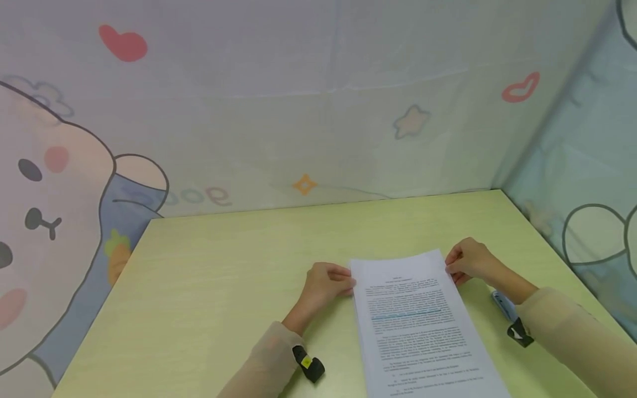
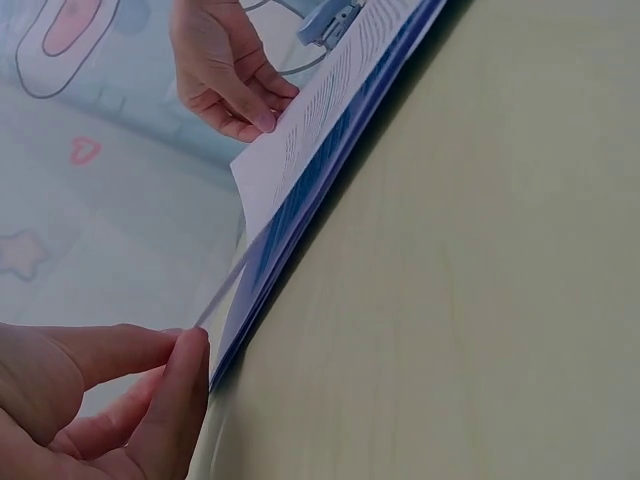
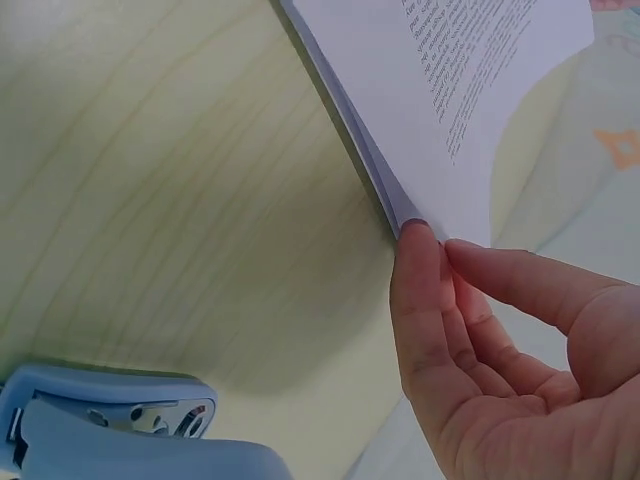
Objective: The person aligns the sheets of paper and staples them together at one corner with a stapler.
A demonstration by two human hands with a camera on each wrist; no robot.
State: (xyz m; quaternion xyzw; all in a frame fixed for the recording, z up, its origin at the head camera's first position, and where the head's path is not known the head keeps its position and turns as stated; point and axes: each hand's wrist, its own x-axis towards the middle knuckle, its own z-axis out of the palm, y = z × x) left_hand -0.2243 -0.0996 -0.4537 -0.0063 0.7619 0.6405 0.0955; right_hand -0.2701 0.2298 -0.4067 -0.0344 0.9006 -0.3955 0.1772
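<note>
A stack of printed paper sheets (image 1: 413,320) lies on the table, its top edge away from me. One text line on the top sheet has a blue highlight. My left hand (image 1: 322,284) pinches the far left corner between thumb and fingers. In the left wrist view the pinched top sheet (image 2: 265,190) is lifted a little off the sheets below. At the far right corner my right hand (image 1: 473,262) pinches the paper between thumb and index finger. A light blue stapler (image 3: 130,440) lies to the right of the stack, partly under my right forearm in the head view.
The pale wooden table (image 1: 199,287) reaches back to a printed cloth backdrop (image 1: 259,110) with hearts, stars and a cartoon animal. Another cloth wall (image 1: 587,166) stands along the right side. Black straps with small devices sit on both wrists.
</note>
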